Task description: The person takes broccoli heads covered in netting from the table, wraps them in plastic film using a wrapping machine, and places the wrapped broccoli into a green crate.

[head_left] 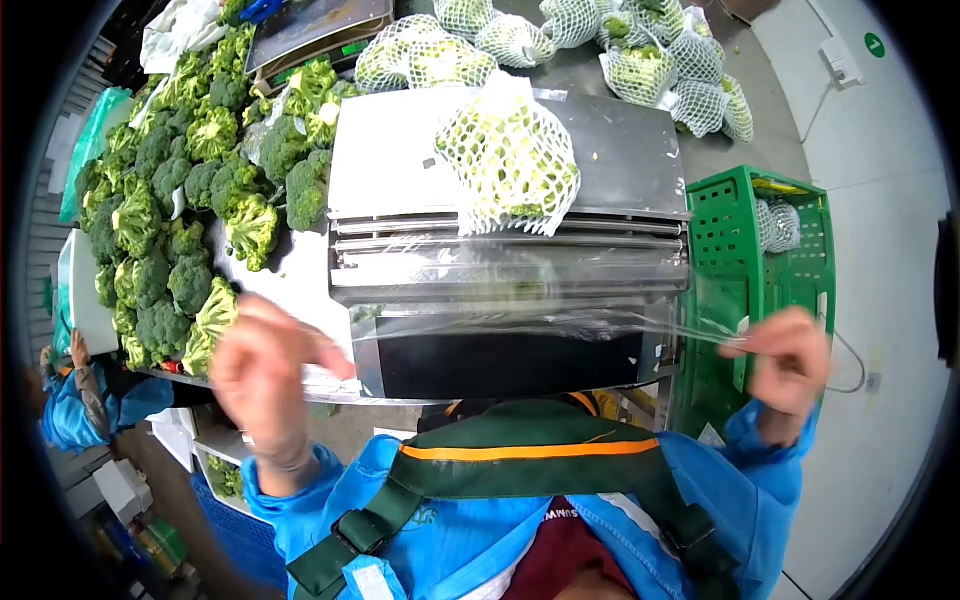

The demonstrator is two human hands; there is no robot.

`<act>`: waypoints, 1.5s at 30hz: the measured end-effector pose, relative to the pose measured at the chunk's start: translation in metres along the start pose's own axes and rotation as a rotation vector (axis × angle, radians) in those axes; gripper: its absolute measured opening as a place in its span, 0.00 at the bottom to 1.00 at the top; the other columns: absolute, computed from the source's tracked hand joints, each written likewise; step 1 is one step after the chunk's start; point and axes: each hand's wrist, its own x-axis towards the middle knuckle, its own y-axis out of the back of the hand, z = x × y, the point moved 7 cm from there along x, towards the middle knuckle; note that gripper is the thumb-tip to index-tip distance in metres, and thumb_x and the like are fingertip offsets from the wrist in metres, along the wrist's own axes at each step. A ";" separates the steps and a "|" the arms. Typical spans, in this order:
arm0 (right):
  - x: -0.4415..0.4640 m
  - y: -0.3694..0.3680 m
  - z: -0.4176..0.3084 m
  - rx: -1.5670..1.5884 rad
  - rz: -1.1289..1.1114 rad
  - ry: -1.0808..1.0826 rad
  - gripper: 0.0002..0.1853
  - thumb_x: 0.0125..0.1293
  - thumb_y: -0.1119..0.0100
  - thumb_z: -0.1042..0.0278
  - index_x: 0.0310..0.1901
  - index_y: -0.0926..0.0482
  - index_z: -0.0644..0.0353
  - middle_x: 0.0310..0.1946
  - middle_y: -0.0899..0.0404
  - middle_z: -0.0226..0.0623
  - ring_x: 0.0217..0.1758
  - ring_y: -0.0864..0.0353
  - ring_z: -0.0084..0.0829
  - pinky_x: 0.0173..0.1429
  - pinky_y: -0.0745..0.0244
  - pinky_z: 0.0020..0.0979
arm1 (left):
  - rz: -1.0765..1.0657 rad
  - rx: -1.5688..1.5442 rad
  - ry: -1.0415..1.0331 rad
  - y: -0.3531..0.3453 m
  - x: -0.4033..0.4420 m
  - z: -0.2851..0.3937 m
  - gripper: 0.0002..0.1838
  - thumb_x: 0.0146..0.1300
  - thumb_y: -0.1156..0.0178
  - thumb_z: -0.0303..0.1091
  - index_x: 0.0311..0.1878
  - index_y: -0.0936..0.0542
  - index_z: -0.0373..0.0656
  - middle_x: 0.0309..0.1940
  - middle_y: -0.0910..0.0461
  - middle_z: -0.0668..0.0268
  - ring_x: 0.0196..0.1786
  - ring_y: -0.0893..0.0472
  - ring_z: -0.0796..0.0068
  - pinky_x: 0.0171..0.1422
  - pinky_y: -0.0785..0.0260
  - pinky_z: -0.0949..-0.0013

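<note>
Maroon cloth shirt (562, 550), bottom centre; right fingers (768, 338) pinch clear plastic film (590, 325); left fingers (318, 350): grip indeterminable; uneven tension risks tearing.

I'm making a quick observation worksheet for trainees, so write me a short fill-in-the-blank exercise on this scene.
1. The crate beside the metal machine is coloured ____.
2. The netting on top of the machine is coloured ____.
3. In the picture, the heap of loose broccoli lies to the ____ of the machine.
4. The end of the clear film nearest the crate is pinched by the person's ____ hand.

Missing words: green; white; left; right.
</note>
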 end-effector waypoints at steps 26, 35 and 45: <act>0.041 -0.131 0.087 0.257 -0.597 0.092 0.31 0.48 0.34 0.62 0.54 0.31 0.65 0.44 0.23 0.48 0.42 0.21 0.47 0.47 0.26 0.36 | -0.760 0.096 0.330 -0.091 0.045 -0.111 0.60 0.35 0.25 0.49 0.69 0.54 0.45 0.48 0.24 0.50 0.51 0.23 0.56 0.60 0.34 0.61; -0.173 -0.143 0.072 1.556 -0.588 -1.378 0.29 0.64 0.54 0.57 0.61 0.40 0.69 0.53 0.30 0.59 0.56 0.28 0.49 0.60 0.33 0.41 | -0.419 -0.875 1.354 -0.068 -0.180 -0.131 0.36 0.62 0.47 0.40 0.69 0.53 0.44 0.65 0.44 0.56 0.62 0.33 0.58 0.53 0.27 0.62; -0.165 -0.169 0.073 0.645 0.295 -0.839 0.10 0.70 0.58 0.68 0.41 0.30 0.65 0.19 0.29 0.34 0.16 0.29 0.21 0.16 0.37 0.19 | -0.096 0.777 0.285 -0.042 -0.154 -0.098 0.11 0.63 0.49 0.29 0.47 0.27 0.34 0.32 0.24 0.50 0.36 0.22 0.49 0.38 0.30 0.64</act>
